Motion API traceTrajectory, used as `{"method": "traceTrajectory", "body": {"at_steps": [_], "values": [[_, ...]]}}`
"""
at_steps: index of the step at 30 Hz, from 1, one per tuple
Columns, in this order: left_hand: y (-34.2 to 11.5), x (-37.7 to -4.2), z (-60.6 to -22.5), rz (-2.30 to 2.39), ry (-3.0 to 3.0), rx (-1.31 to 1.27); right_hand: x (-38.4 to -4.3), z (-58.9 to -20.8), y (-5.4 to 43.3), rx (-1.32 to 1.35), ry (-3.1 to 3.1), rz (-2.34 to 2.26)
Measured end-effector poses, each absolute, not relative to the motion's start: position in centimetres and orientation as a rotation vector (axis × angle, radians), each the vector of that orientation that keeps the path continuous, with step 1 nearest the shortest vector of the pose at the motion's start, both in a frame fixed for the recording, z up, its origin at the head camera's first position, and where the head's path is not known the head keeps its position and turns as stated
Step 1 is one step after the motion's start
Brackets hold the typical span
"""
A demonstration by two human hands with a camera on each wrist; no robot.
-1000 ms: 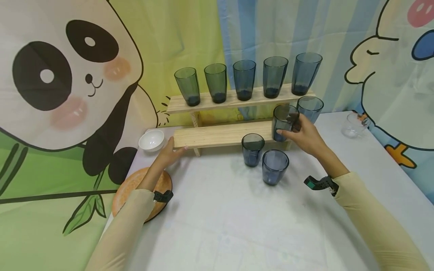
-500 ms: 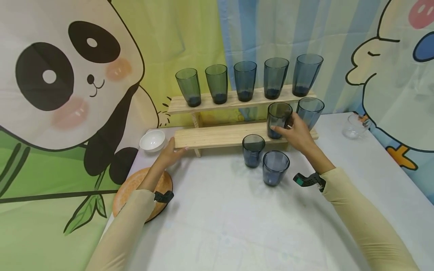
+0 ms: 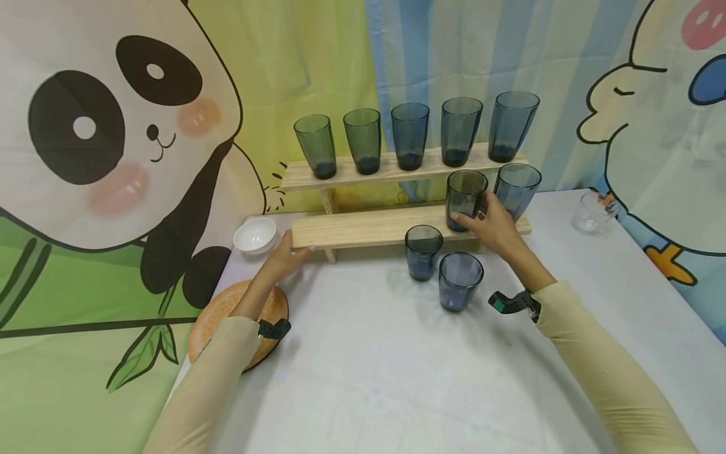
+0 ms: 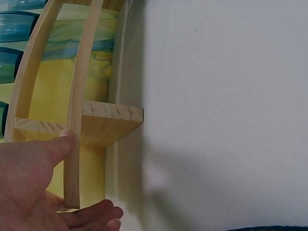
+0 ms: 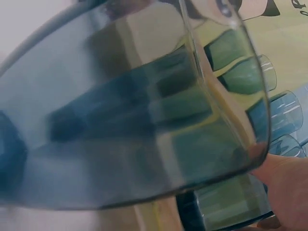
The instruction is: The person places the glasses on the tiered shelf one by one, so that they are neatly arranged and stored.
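Note:
In the head view, my right hand (image 3: pixel 492 226) grips a smoky grey drinking glass (image 3: pixel 466 200) upright at the right part of the rack's lower board. Beside it on that board stands a blue glass (image 3: pixel 518 189), partly behind my hand. My left hand (image 3: pixel 282 255) holds the left end of the two-tier wooden rack (image 3: pixel 351 228). The left wrist view shows the thumb against the lower board (image 4: pixel 73 163), with fingers on its other side. Two shorter blue glasses (image 3: pixel 422 253) (image 3: pixel 460 284) stand on the table before the rack. A blurred glass (image 5: pixel 120 159) fills much of the right wrist view.
Several tall green and blue glasses (image 3: pixel 409 135) line the upper board. To the left are a white bowl (image 3: pixel 254 236) and a round orange-brown board (image 3: pixel 272 315), partly under my left forearm. A clear glass mug (image 3: pixel 590 214) stands at the far right of the white table (image 3: pixel 363 378).
My right hand has moved the grey glass a little left along the lower board, away from the blue glass beside it. My left hand has stayed on the rack's end.

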State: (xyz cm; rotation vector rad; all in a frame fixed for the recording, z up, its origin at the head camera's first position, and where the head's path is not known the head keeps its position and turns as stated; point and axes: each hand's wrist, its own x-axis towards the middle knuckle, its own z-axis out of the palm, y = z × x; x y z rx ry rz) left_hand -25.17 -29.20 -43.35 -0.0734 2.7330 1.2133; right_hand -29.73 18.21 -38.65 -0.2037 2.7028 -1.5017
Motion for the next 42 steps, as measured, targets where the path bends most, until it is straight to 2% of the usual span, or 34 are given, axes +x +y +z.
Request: {"method": "traceTrajectory", "body": {"at_steps": [6,14,21,29,35,42], "values": [[-29.3,-25.2,-43.5,1.209,2.732,-0.074,-28.4,-39.0,18.9,-0.219,2.673,-1.443],[-28.6,-25.4,-43.9,1.216,2.726,-0.059,-24.4,-39.2,21.3,-0.238,2.678,-1.323],[-29.0,-25.2,-43.6,1.196,2.730,-0.088,-22.2,-38.4,21.6,-0.382,2.681,-1.239],[-29.4,-25.4,-43.8,1.194,2.745,-0.069,-23.0,-37.8,18.4,-0.464,2.636,-1.106],[-29.4,-25.4,-43.9,1.176,2.734,-0.072,-23.7,-37.1,15.9,-0.458,2.729,-0.828],[-29.3,-25.1,-43.3,1.137,2.744,-0.100,-25.9,-36.2,13.9,-0.489,2.712,-0.609]]}}
